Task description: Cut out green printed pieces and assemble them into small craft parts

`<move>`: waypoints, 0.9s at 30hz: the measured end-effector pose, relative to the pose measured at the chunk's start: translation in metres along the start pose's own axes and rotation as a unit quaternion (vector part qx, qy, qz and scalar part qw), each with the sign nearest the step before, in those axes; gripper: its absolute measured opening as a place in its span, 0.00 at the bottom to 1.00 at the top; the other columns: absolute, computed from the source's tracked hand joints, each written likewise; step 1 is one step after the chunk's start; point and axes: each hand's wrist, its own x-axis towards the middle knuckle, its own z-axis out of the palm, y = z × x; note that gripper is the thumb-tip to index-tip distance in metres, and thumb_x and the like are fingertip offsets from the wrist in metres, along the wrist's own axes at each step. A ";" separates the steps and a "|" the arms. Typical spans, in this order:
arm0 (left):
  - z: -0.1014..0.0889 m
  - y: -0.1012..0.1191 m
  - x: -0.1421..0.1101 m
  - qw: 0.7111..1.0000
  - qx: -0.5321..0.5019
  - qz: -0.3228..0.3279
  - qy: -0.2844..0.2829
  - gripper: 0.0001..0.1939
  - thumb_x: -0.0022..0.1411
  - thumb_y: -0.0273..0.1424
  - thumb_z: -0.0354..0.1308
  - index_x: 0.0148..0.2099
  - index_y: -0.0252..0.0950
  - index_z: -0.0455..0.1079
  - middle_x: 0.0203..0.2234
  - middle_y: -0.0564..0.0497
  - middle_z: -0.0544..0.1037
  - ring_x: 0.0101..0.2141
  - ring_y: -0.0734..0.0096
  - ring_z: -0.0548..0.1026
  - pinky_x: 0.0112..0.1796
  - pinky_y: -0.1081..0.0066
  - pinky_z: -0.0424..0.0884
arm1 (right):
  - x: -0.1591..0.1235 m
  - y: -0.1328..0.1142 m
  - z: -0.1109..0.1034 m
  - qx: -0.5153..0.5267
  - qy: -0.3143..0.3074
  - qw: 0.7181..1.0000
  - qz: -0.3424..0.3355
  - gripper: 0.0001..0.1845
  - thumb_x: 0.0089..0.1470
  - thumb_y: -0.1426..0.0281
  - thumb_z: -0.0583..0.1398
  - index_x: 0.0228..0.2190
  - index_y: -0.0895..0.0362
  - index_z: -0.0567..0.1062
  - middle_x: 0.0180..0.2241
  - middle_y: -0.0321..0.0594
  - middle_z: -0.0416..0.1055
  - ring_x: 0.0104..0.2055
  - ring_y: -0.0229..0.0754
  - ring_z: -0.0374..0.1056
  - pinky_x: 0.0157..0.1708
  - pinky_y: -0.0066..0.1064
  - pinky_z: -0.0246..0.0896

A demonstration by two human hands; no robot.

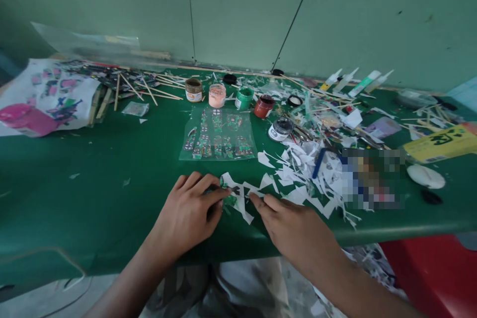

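Note:
Both my hands rest near the front edge of a green table (112, 179). My left hand (190, 211) lies with its fingers together, the fingertips pressing on a small white and green paper cut-out (233, 194). My right hand (294, 226) pinches the other end of the same cut-out between thumb and forefinger. Just beyond the hands lies a clear plastic sheet (218, 134) carrying several small coloured stickers. A heap of white paper scraps (301, 174) spreads to the right of the cut-out.
Small paint jars stand in a row at the back: brown (194, 90), pink (217, 95), green (244, 98), red (264, 106) and a dark one (280, 129). Wooden sticks (149, 87), tubes (363, 83), a yellow box (441, 143) and a printed sheet (44, 94) lie around. A red seat (432, 273) is lower right.

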 end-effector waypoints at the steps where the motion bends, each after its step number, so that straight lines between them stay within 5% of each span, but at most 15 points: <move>1: 0.000 0.000 0.000 1.000 -0.002 -0.001 0.002 0.13 0.63 0.28 0.52 0.46 0.45 0.74 0.40 0.51 0.76 0.38 0.61 0.70 0.36 0.60 0.62 | -0.001 0.003 -0.001 0.012 0.001 1.000 0.009 0.21 0.53 0.79 0.53 0.47 0.60 0.76 0.31 0.40 0.74 0.20 0.35 0.65 0.15 0.30 0.48; 5: 0.001 0.000 0.001 1.000 0.001 -0.010 0.012 0.13 0.62 0.27 0.52 0.46 0.41 0.73 0.40 0.50 0.77 0.39 0.60 0.70 0.37 0.59 0.63 | 0.000 0.004 0.000 0.079 0.054 0.994 0.052 0.17 0.61 0.71 0.49 0.42 0.56 0.76 0.28 0.38 0.73 0.17 0.32 0.61 0.16 0.28 0.46; 10: 0.000 0.001 0.001 1.000 0.005 -0.023 0.019 0.11 0.61 0.26 0.52 0.40 0.42 0.75 0.38 0.50 0.77 0.38 0.60 0.71 0.37 0.60 0.63 | 0.006 -0.011 0.010 0.126 0.054 0.990 0.022 0.18 0.62 0.65 0.50 0.48 0.55 0.73 0.27 0.37 0.73 0.19 0.35 0.64 0.17 0.29 0.48; 15: -0.002 0.000 -0.001 0.995 0.026 -0.069 0.060 0.13 0.58 0.24 0.53 0.38 0.43 0.77 0.33 0.51 0.76 0.34 0.61 0.70 0.35 0.60 0.63 | -0.001 0.000 0.012 0.105 0.052 0.992 0.046 0.16 0.63 0.65 0.50 0.38 0.56 0.75 0.26 0.37 0.73 0.19 0.35 0.66 0.17 0.28 0.48; 20: -0.001 0.000 -0.001 0.998 -0.005 -0.038 0.048 0.11 0.59 0.25 0.53 0.35 0.43 0.77 0.29 0.52 0.75 0.33 0.64 0.70 0.35 0.61 0.62 | 0.003 0.012 0.008 0.125 0.080 0.981 0.126 0.17 0.62 0.70 0.46 0.40 0.60 0.73 0.32 0.44 0.75 0.22 0.36 0.69 0.16 0.27 0.52; 27: 0.000 0.001 0.001 1.000 0.024 -0.015 -0.010 0.19 0.60 0.27 0.52 0.52 0.44 0.72 0.42 0.47 0.74 0.40 0.59 0.69 0.37 0.59 0.63 | 0.026 -0.003 0.012 0.127 0.047 0.982 0.133 0.22 0.63 0.71 0.46 0.50 0.56 0.73 0.31 0.42 0.77 0.21 0.36 0.68 0.16 0.28 0.50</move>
